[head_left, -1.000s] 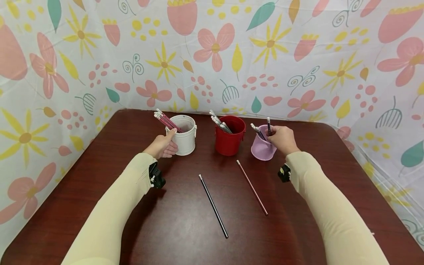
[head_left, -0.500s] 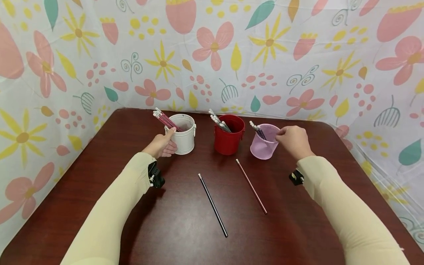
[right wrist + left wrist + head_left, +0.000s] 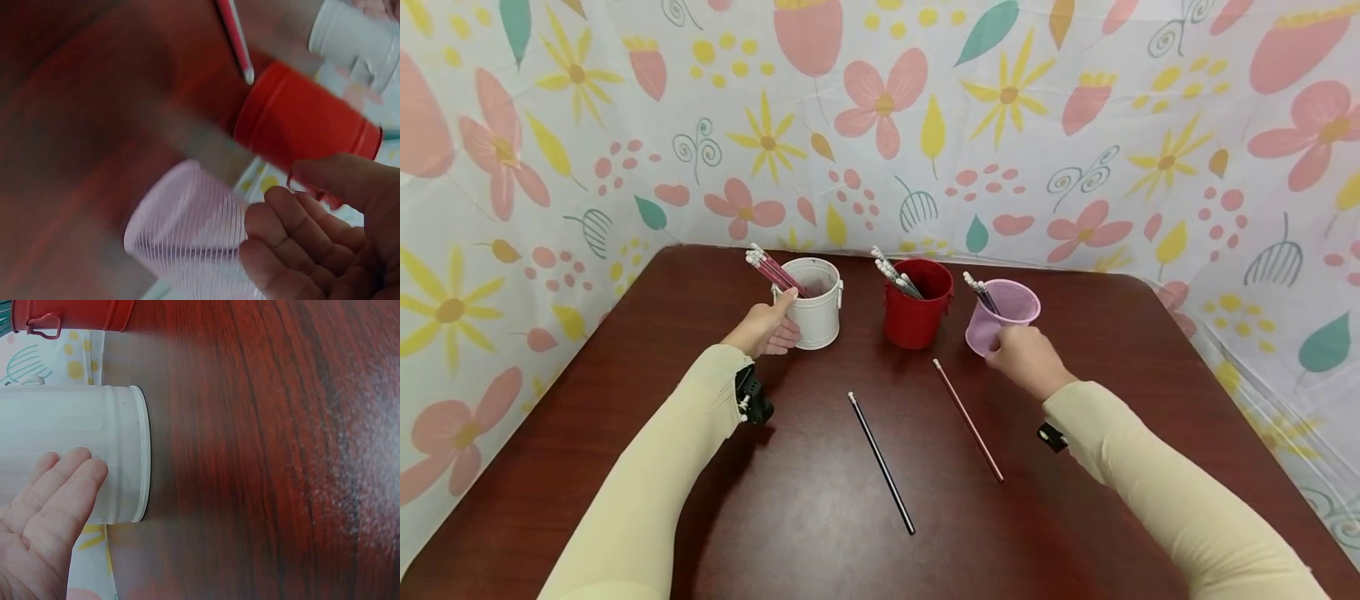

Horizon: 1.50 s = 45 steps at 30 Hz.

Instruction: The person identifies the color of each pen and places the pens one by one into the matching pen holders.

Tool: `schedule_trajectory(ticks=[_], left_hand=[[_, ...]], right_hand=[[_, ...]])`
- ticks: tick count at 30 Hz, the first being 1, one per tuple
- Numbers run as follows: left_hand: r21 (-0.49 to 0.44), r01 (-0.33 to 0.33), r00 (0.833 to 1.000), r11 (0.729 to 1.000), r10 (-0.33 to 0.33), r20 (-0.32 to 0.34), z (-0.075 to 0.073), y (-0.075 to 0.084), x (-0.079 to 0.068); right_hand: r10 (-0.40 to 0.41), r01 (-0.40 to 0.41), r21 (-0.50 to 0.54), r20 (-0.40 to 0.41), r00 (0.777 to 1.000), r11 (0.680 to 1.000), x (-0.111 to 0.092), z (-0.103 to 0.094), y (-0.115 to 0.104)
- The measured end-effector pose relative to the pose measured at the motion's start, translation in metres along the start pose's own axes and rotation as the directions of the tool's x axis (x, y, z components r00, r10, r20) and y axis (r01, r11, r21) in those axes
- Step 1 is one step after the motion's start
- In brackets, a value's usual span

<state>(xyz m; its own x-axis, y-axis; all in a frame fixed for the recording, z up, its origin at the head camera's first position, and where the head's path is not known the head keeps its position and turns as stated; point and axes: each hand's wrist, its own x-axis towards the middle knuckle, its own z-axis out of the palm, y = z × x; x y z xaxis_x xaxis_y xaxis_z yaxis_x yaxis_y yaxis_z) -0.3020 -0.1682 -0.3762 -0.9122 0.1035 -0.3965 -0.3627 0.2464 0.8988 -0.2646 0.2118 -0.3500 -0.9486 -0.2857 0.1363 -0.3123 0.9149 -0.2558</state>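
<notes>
My left hand (image 3: 769,328) is at the left side of a small white bucket (image 3: 820,321), thumb at the rim and straight fingers alongside the wall. Several pink pencils (image 3: 777,275) with white erasers lean out of that bucket. In front of the lilac mesh pencil cup (image 3: 1017,302), my right hand (image 3: 1028,358) hovers with loosely curled fingers, covering part of its lower side. The right wrist view shows nothing between those fingers and the thumb. Dark pencils (image 3: 981,293) stand in the cup. A black pencil (image 3: 882,462) and a pink pencil (image 3: 967,419) lie on the table.
Between the white bucket and the lilac cup stands a red bucket (image 3: 916,321) holding several silvery-green pencils (image 3: 895,273). The brown table (image 3: 805,500) ends at the back against a flower-patterned cloth (image 3: 880,125).
My right hand let go of a dark pencil in the lilac cup, swung right past its rim, then came forward and left to the cup's front. The left hand stayed in place.
</notes>
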Motion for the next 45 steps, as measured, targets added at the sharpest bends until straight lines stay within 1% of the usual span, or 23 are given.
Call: schedule_trajectory(ticks=[3, 6, 8, 10, 15, 20, 27, 31, 35, 37, 40, 45], left_hand=[[0.006, 0.004, 1.000, 1.000, -0.004, -0.002, 0.000, -0.002, 0.000], [0.006, 0.005, 1.000, 1.000, -0.005, -0.011, 0.000, -0.002, -0.001], [0.009, 0.003, 1.000, 1.000, -0.003, -0.013, 0.000, -0.002, -0.002], [0.007, 0.000, 1.000, 1.000, 0.000, -0.011, 0.000, -0.002, -0.002], [-0.001, -0.008, 1.000, 1.000, 0.008, -0.007, 0.000, -0.001, -0.002], [-0.003, -0.003, 1.000, 1.000, 0.003, -0.001, 0.000, -0.001, -0.003], [-0.002, -0.015, 1.000, 1.000, 0.015, 0.000, 0.000, 0.000, -0.003], [0.001, -0.019, 1.000, 1.000, 0.019, -0.004, 0.000, -0.001, -0.002], [0.001, -0.016, 1.000, 1.000, 0.016, -0.002, 0.001, -0.001, -0.001], [0.001, -0.018, 1.000, 1.000, 0.018, 0.004, 0.001, -0.001, -0.001], [0.000, -0.020, 1.000, 1.000, 0.020, 0.005, 0.001, -0.002, -0.001], [-0.002, -0.017, 1.000, 1.000, 0.017, -0.001, 0.001, -0.001, -0.001]], right_hand=[[-0.029, 0.026, 0.027, 0.090, 0.996, 0.999, -0.001, 0.014, -0.003], [-0.048, 0.035, 0.066, 0.198, 0.979, 0.997, -0.002, 0.029, -0.005], [-0.041, 0.021, 0.087, 0.243, 0.969, 0.996, -0.003, 0.037, -0.006], [-0.036, 0.011, 0.097, 0.261, 0.965, 0.995, -0.005, 0.043, -0.007], [-0.009, -0.019, 0.107, 0.255, 0.967, 0.994, -0.008, 0.051, -0.008], [0.046, -0.085, 0.124, 0.288, 0.957, 0.989, -0.011, 0.055, -0.009], [0.020, -0.063, 0.139, 0.290, 0.957, 0.988, -0.012, 0.056, -0.013], [0.035, -0.087, 0.156, 0.309, 0.950, 0.984, -0.011, 0.056, -0.015], [0.056, -0.110, 0.149, 0.323, 0.945, 0.983, -0.011, 0.055, -0.018], [0.049, -0.100, 0.144, 0.317, 0.947, 0.984, -0.012, 0.054, -0.018], [0.024, -0.074, 0.162, 0.291, 0.956, 0.984, -0.012, 0.052, -0.019], [0.001, -0.064, 0.254, 0.239, 0.971, 0.965, -0.011, 0.045, -0.022]])
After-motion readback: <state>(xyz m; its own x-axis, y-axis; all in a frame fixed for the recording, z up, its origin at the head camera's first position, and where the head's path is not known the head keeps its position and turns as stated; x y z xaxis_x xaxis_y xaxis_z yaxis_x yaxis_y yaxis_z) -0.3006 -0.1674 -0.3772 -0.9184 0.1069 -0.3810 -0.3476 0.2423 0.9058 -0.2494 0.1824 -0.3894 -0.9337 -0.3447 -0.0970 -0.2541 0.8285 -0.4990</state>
